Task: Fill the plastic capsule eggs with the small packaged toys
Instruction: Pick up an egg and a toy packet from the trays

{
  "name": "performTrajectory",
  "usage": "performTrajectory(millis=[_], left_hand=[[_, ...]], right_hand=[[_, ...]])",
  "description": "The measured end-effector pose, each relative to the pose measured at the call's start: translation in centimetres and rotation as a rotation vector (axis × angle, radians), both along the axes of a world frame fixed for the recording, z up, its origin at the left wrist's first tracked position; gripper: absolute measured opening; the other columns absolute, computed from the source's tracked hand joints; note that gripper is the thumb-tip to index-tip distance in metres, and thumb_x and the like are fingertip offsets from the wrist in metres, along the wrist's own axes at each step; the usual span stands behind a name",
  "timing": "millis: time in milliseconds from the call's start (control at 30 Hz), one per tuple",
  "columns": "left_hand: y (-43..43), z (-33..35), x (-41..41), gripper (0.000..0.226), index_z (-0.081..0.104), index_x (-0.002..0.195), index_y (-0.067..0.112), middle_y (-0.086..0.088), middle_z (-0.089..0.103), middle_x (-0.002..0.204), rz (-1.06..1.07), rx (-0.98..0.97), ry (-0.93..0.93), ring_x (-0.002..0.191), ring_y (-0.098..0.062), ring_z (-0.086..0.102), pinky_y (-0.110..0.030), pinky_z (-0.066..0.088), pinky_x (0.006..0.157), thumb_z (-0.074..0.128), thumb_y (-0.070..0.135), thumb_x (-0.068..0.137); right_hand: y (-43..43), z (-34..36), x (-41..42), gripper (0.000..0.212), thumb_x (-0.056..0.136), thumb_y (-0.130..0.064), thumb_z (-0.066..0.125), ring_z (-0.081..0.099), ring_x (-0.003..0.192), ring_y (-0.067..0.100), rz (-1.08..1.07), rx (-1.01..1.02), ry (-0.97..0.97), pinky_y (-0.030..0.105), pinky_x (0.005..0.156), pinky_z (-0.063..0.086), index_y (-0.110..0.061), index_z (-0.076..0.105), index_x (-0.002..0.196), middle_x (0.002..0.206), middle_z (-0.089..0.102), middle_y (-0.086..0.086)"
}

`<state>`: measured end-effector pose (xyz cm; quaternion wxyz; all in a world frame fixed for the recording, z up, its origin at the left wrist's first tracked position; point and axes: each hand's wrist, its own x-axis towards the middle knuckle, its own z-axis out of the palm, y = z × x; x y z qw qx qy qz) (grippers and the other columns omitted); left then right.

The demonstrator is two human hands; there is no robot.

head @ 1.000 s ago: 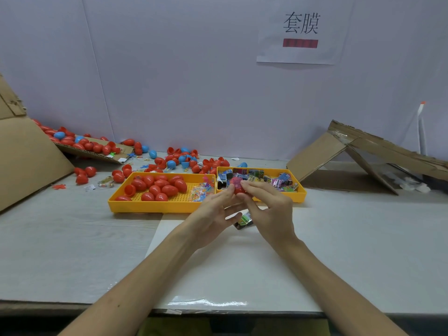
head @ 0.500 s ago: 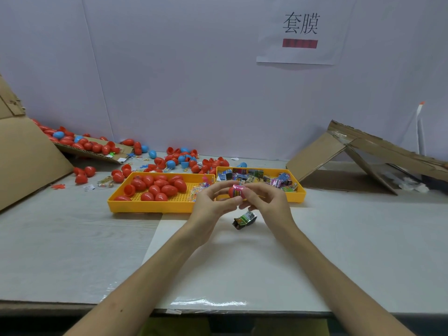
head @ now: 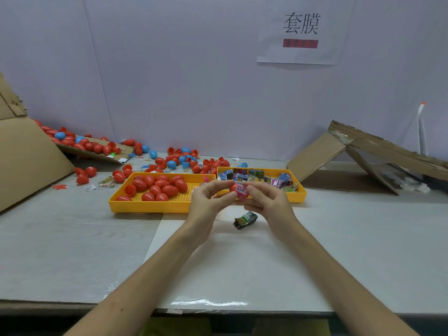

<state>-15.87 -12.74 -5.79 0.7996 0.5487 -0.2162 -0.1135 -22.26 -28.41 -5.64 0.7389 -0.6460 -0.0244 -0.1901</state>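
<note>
My left hand [head: 208, 202] and my right hand [head: 269, 202] meet above the table in front of the two yellow trays. Between their fingertips sits a red capsule egg [head: 234, 187] with a pink packaged toy [head: 242, 192] at its opening; the left fingers pinch the egg, the right fingers pinch the toy. A dark green packaged toy [head: 245, 219] lies on the white sheet just below my hands. The left yellow tray [head: 145, 206] holds several red eggs. The right yellow tray [head: 299, 194] holds several packaged toys.
Loose red and blue eggs [head: 174, 161] are scattered behind the trays and on a cardboard flap [head: 97, 151] at back left. A cardboard box side [head: 26, 156] stands at far left. Folded cardboard [head: 363, 154] lies at right. The table's front edge [head: 72, 304] is close to me.
My hands drew together and rose slightly, uncovering the green toy on the sheet. The egg and the pink toy now show more clearly between my fingertips.
</note>
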Motion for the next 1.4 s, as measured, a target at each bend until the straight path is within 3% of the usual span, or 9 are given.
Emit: performTrajectory(millis=[133,233,400,533,833,933,1100,1233,1400], left_hand=[[0.03,0.04,-0.01,0.02,0.074,0.098,0.016,0.002,0.077,0.098,0.056,0.069,-0.094,0.1,-0.018,0.073,-0.026,0.059,0.078,0.08,0.005,0.082],[-0.16,-0.01,-0.28,0.018,0.072,0.096,0.017,0.009,0.076,0.091,0.179,0.202,-0.307,0.091,-0.003,0.073,-0.016,0.056,0.072,0.08,0.007,0.083],[-0.29,-0.38,-0.66,0.018,0.077,0.101,0.014,0.007,0.076,0.097,0.334,0.328,-0.572,0.089,-0.002,0.073,-0.02,0.059,0.078,0.08,0.008,0.084],[-0.17,-0.39,-0.52,0.01,0.078,0.092,0.014,0.006,0.075,0.089,0.42,0.349,-0.572,0.083,-0.003,0.071,-0.021,0.059,0.079,0.08,0.008,0.084],[-0.12,-0.29,-0.5,0.007,0.079,0.092,0.012,0.005,0.075,0.088,0.455,0.387,-0.558,0.076,-0.004,0.07,-0.019,0.057,0.07,0.08,0.015,0.085],[-0.12,-0.2,-0.35,0.005,0.077,0.09,0.015,0.005,0.074,0.09,0.403,0.375,-0.519,0.079,-0.004,0.07,-0.018,0.056,0.071,0.079,0.016,0.086],[-0.15,-0.09,-0.42,0.011,0.074,0.087,0.022,0.01,0.072,0.092,0.329,0.358,-0.525,0.085,-0.002,0.07,-0.018,0.056,0.078,0.077,0.012,0.088],[-0.05,0.04,-0.46,0.022,0.071,0.081,0.031,0.019,0.071,0.093,0.325,0.301,-0.47,0.088,0.001,0.07,-0.017,0.057,0.08,0.076,0.011,0.088],[0.05,0.14,-0.42,0.02,0.073,0.081,0.028,0.023,0.073,0.088,0.275,0.231,-0.387,0.089,0.001,0.07,-0.015,0.055,0.078,0.075,0.01,0.088]], right_hand=[[-0.16,-0.23,0.18,0.022,0.077,-0.029,0.076,0.075,0.09,0.027,-0.019,-0.013,-0.017,0.026,0.072,0.059,-0.023,0.079,0.098,0.099,0.077,0.011],[-0.34,-0.42,0.35,0.021,0.082,-0.022,0.078,0.075,0.091,0.029,-0.076,-0.044,-0.042,0.029,0.074,0.061,-0.016,0.079,0.102,0.099,0.077,0.011],[-0.37,-0.72,0.49,0.019,0.085,-0.008,0.078,0.075,0.092,0.029,-0.141,-0.086,-0.071,0.033,0.077,0.062,-0.007,0.077,0.104,0.1,0.077,0.011],[-0.1,-0.75,0.46,0.02,0.082,-0.008,0.08,0.075,0.089,0.027,-0.143,-0.109,-0.067,0.032,0.076,0.062,-0.01,0.077,0.102,0.098,0.077,0.007],[-0.12,-0.75,0.38,0.02,0.079,-0.012,0.083,0.076,0.09,0.026,-0.142,-0.108,-0.068,0.033,0.077,0.062,-0.013,0.078,0.099,0.099,0.077,0.005],[-0.17,-0.64,0.44,0.022,0.08,-0.018,0.081,0.075,0.092,0.027,-0.149,-0.097,-0.069,0.034,0.078,0.062,-0.011,0.078,0.101,0.1,0.077,0.007],[-0.44,-0.64,0.51,0.021,0.087,-0.011,0.076,0.074,0.095,0.023,-0.157,-0.106,-0.072,0.028,0.074,0.06,-0.014,0.076,0.108,0.102,0.077,0.004],[-0.34,-0.41,0.44,0.038,0.082,-0.021,0.076,0.074,0.098,0.027,-0.101,-0.002,-0.076,0.029,0.077,0.06,-0.012,0.07,0.118,0.106,0.076,0.008],[-0.46,-0.56,0.5,0.03,0.081,-0.02,0.074,0.074,0.099,0.031,0.007,0.051,-0.053,0.028,0.078,0.059,-0.01,0.072,0.11,0.107,0.076,0.012]])
